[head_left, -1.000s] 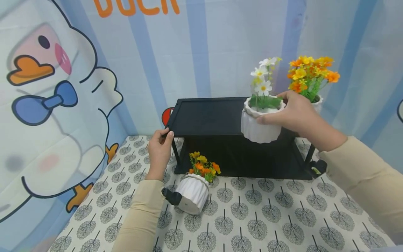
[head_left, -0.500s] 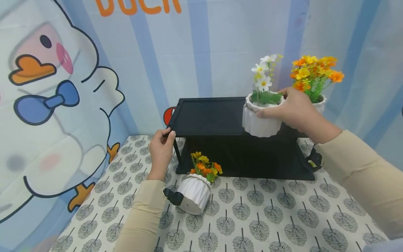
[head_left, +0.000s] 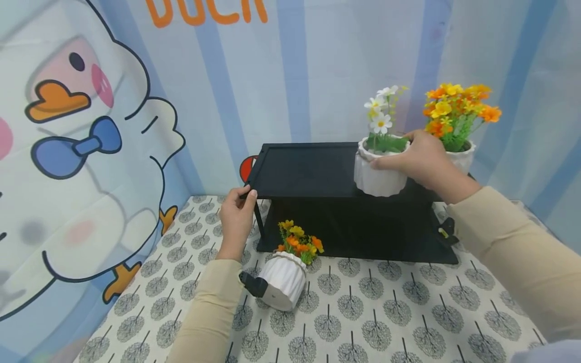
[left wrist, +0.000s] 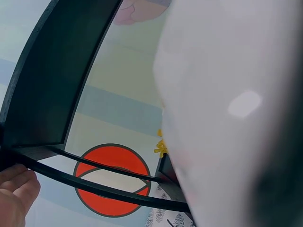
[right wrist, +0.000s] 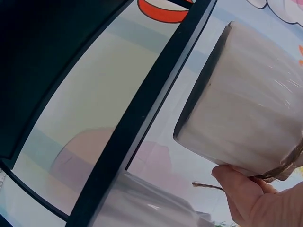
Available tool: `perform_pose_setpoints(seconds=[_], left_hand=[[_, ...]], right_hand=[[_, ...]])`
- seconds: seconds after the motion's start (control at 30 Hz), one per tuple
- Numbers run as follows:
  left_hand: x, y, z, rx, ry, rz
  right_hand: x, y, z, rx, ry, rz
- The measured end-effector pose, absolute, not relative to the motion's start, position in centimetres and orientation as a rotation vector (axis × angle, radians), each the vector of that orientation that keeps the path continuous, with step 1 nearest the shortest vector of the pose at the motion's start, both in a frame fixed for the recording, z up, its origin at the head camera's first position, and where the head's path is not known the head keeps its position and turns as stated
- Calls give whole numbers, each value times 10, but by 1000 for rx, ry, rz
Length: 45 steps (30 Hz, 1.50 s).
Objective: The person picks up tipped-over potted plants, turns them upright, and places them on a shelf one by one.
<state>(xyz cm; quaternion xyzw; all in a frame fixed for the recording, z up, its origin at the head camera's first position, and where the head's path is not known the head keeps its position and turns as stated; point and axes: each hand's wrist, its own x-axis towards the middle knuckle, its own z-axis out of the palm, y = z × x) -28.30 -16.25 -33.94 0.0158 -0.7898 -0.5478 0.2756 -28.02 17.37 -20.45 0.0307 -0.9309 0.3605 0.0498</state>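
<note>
My right hand [head_left: 426,159] holds a white ribbed flowerpot [head_left: 380,174] by its rim, thumb at the front. White daisies [head_left: 380,113] with green leaves stand upright in it. In the right wrist view a gap shows between the held pot's base [right wrist: 203,90] and the shelf edge. My left hand [head_left: 237,217] grips the front left corner of the black two-tier shelf [head_left: 304,169], its thumb on the near side. Below that hand, a second white pot [head_left: 283,280] with orange and yellow flowers lies tilted on the tablecloth, its base towards me.
Another white pot [head_left: 463,156] of orange and yellow flowers stands at the shelf top's right end, partly behind my right hand. The tree-patterned tablecloth [head_left: 354,322] spreads in front. A duck-printed curtain [head_left: 199,151] hangs behind.
My right hand has carried the daisy pot slightly away from me, further over the shelf top. My left hand keeps its grip on the corner. The head view has shifted a little.
</note>
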Motion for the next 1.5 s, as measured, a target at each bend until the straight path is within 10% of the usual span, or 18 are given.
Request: perform_pose_setpoints(seconds=[1.5], left_hand=[[-285,-161,-342,37,-2075,-1483]], right_hand=[[-317,145,-219,66,-2766,1188]])
